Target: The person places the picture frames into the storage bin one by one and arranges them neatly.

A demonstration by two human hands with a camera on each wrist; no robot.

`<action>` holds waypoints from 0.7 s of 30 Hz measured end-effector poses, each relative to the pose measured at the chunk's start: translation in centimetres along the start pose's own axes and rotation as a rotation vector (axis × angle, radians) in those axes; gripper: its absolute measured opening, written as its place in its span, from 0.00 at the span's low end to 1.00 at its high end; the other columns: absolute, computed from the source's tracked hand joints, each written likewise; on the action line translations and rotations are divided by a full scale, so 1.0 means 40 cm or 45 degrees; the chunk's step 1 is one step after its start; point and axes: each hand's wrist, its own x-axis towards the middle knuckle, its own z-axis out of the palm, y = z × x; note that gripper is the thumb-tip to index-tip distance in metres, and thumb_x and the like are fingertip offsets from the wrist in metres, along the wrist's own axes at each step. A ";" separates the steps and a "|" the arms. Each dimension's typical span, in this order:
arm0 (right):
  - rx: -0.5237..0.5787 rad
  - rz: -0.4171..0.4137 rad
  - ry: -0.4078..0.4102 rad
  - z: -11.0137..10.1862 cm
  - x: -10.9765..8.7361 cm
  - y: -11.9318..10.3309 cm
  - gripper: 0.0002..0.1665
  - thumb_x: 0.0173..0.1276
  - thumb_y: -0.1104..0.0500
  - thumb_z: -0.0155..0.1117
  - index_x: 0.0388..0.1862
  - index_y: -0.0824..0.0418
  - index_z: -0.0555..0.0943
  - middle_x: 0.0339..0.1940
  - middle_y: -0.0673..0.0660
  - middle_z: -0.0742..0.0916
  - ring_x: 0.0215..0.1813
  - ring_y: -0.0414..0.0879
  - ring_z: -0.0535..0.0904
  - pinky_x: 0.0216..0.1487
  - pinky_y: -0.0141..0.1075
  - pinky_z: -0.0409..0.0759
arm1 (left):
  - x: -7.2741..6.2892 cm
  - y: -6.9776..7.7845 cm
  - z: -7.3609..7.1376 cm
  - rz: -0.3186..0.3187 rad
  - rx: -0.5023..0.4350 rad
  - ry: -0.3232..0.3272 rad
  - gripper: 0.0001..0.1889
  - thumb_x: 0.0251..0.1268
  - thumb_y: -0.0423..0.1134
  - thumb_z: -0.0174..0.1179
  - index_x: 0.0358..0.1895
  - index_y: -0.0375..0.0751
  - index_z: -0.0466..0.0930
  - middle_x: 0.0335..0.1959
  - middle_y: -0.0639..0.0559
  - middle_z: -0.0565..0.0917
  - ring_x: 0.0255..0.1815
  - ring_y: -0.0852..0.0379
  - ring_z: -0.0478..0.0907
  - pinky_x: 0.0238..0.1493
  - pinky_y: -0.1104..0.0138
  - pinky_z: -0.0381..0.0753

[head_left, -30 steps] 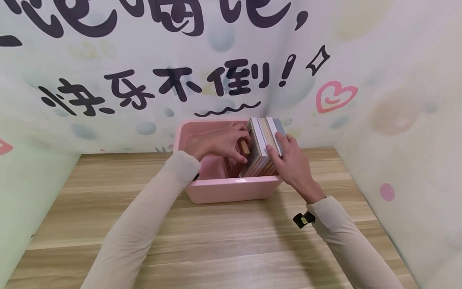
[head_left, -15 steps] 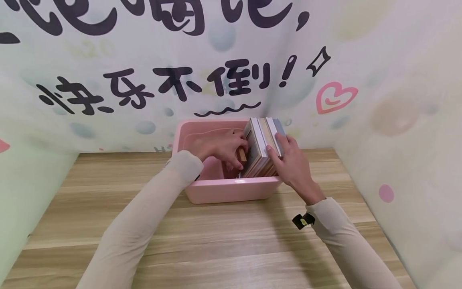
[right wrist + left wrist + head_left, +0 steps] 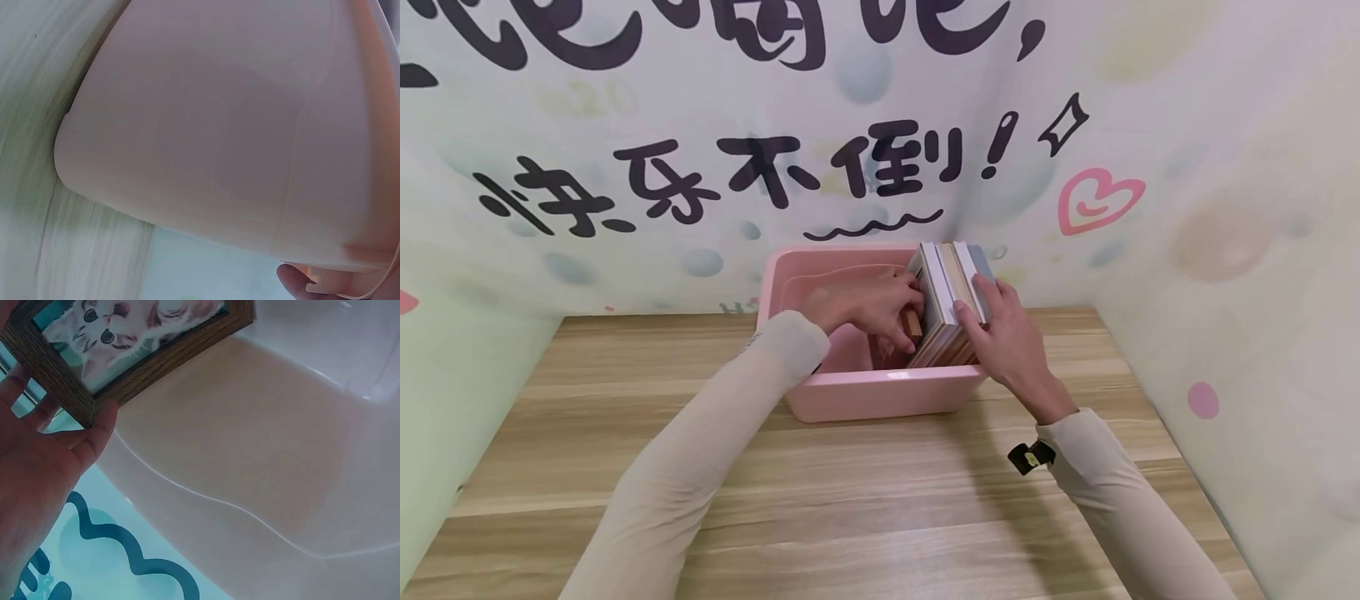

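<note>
A pink plastic bin (image 3: 880, 396) stands on the table against the back wall. Inside it, my left hand (image 3: 876, 307) grips a brown wooden picture frame (image 3: 912, 321) by its edge. The left wrist view shows a kitten picture (image 3: 112, 331) in this picture frame, with thumb and fingers of the left hand (image 3: 44, 450) at one corner. Several flat picture frames (image 3: 943, 287) with white, tan and grey edges stand upright at the bin's right end. My right hand (image 3: 1007, 337) holds this row from the right, thumb at its front top edge. Its fingertip (image 3: 294, 280) shows by the rim in the right wrist view.
The wood-grain table (image 3: 880, 500) extends in front of the bin and to both sides. Behind it rises a white wall (image 3: 700, 100) with black lettering, and another wall (image 3: 1240, 292) borders the table on the right.
My left hand and the wooden picture frame shifted a little left, then back right against the upright row, slightly lower. The right hand has stayed in place.
</note>
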 end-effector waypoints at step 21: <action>-0.002 0.011 -0.020 -0.002 -0.002 -0.003 0.41 0.75 0.34 0.41 0.79 0.54 0.59 0.72 0.70 0.66 0.55 0.65 0.74 0.53 0.61 0.77 | -0.011 -0.006 -0.012 0.024 -0.109 0.015 0.35 0.60 0.52 0.68 0.67 0.39 0.69 0.64 0.46 0.67 0.58 0.53 0.69 0.58 0.66 0.77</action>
